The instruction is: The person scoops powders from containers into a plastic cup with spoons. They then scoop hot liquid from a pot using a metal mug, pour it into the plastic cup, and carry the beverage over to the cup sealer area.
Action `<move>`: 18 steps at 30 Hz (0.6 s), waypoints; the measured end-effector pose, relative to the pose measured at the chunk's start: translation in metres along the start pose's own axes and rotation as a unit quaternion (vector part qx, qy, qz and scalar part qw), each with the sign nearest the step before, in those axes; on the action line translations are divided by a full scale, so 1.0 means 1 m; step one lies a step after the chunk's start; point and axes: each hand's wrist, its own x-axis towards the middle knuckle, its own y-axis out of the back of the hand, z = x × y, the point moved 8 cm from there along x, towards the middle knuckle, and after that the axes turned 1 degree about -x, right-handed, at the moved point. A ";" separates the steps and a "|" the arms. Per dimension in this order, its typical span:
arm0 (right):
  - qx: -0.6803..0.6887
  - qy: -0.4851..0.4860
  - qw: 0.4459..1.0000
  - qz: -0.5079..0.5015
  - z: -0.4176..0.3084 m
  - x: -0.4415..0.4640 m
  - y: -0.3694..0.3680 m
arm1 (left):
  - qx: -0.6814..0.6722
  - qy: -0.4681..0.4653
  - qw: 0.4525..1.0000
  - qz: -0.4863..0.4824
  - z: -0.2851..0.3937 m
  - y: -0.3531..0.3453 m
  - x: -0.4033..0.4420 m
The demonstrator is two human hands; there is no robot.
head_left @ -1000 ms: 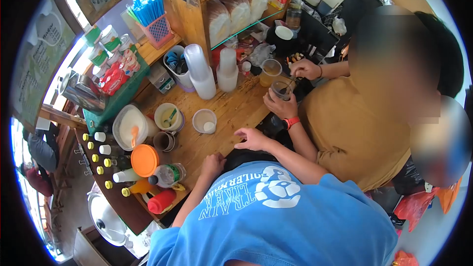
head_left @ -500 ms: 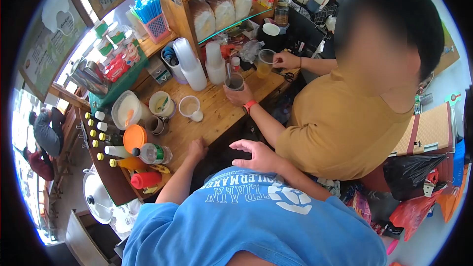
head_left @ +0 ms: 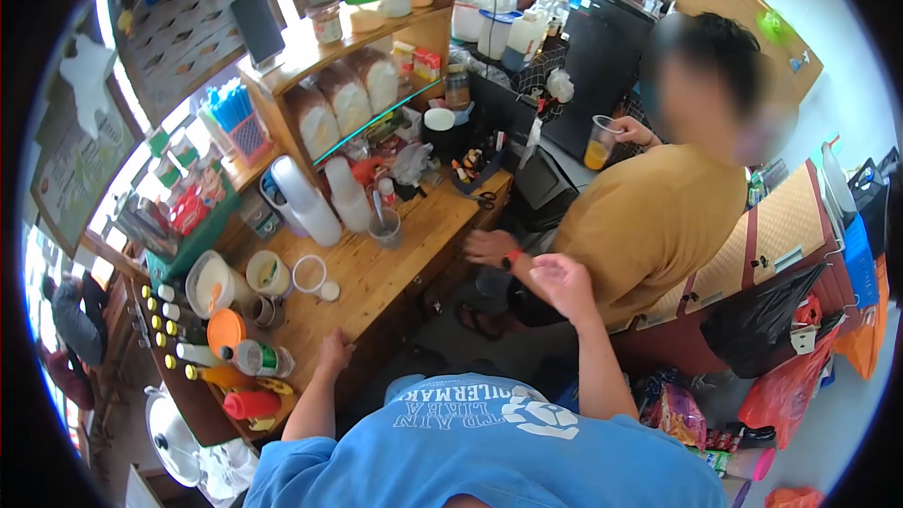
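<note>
My left hand (head_left: 336, 352) rests at the front edge of the wooden counter (head_left: 376, 296), fingers curled in and nothing visible in them. Raised over the gap right of the counter, my right hand (head_left: 562, 284) is empty with its fingers apart, close to the co-worker's brown sleeve. A clear cup (head_left: 308, 274) stands on the counter beside a small white round item (head_left: 329, 291). Farther along is a cup with a spoon in it (head_left: 384, 228). The co-worker (head_left: 649, 216) holds a cup of orange liquid (head_left: 597, 143); their other hand (head_left: 490, 249) is beside the counter edge.
Bottles (head_left: 254, 357), a red squeeze bottle (head_left: 251, 404) and an orange lid (head_left: 226, 331) crowd the counter's left end. Stacked cups (head_left: 306, 202) stand below a bread shelf (head_left: 343, 108). Scissors (head_left: 485, 199) lie near the far end. Red bags (head_left: 785, 400) hang at right.
The co-worker has let go of the spoon cup, now on the counter, and has lifted the orange drink away to the right. My right hand has risen and moved right. The view has shifted.
</note>
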 end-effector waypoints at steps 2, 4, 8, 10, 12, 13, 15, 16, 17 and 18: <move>0.060 0.006 0.994 0.089 0.023 0.029 0.030 | 0.011 -0.008 1.000 -0.018 0.001 0.001 0.004; 0.125 -0.034 0.986 0.101 0.029 0.055 0.043 | 0.026 -0.018 0.998 -0.049 -0.008 -0.010 0.013; 0.134 -0.044 0.986 0.089 0.010 0.113 0.037 | 0.031 -0.029 0.997 -0.068 -0.006 -0.008 0.018; 0.182 -0.067 0.980 0.044 -0.007 0.147 0.021 | 0.042 -0.030 0.996 -0.078 0.010 0.004 0.012; 0.224 -0.035 0.974 0.011 -0.023 0.197 0.014 | -0.030 -0.004 0.996 -0.082 -0.021 -0.019 0.024; 0.223 -0.017 0.974 0.012 -0.036 0.222 0.016 | -0.102 0.017 0.991 -0.082 -0.056 -0.043 0.035; 0.243 0.020 0.970 0.020 -0.068 0.268 0.026 | -0.166 0.037 0.983 -0.074 -0.076 -0.053 0.049; 0.263 0.037 0.964 0.028 -0.084 0.286 0.033 | -0.083 0.044 0.992 -0.086 -0.063 -0.047 0.044; 0.272 0.038 0.961 0.029 -0.096 0.306 0.040 | 0.002 0.051 0.994 -0.097 -0.057 -0.045 0.042; 0.280 0.060 0.958 0.023 -0.109 0.325 0.048 | 0.010 0.053 0.994 -0.093 -0.047 -0.038 0.045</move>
